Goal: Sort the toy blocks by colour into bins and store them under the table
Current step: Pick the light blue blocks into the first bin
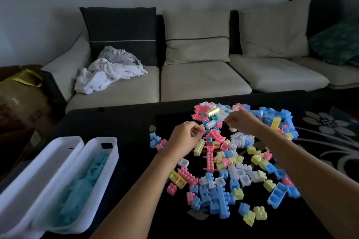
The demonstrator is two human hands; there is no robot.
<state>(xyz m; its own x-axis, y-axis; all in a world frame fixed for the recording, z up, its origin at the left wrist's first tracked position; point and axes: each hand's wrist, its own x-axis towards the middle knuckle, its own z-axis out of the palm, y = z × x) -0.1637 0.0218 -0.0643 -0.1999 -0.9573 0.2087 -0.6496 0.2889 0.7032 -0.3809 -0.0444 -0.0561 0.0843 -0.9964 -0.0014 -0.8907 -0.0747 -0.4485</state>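
Head view: my left hand (184, 138) and right hand (241, 121) hover curled over the block pile (233, 170) on the bench (126, 122), holding anything I cannot tell; blue-filled bin (97, 140) lies leftward, lengthwise away from me, nearer my left hand.

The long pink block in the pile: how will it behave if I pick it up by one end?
The pink block looks like hard moulded plastic, so probably stiff and light. Its studs should give grip. The blocks touching it may shift.

2 bare forearms, bare wrists, left grip (183, 138), right grip (241, 122)
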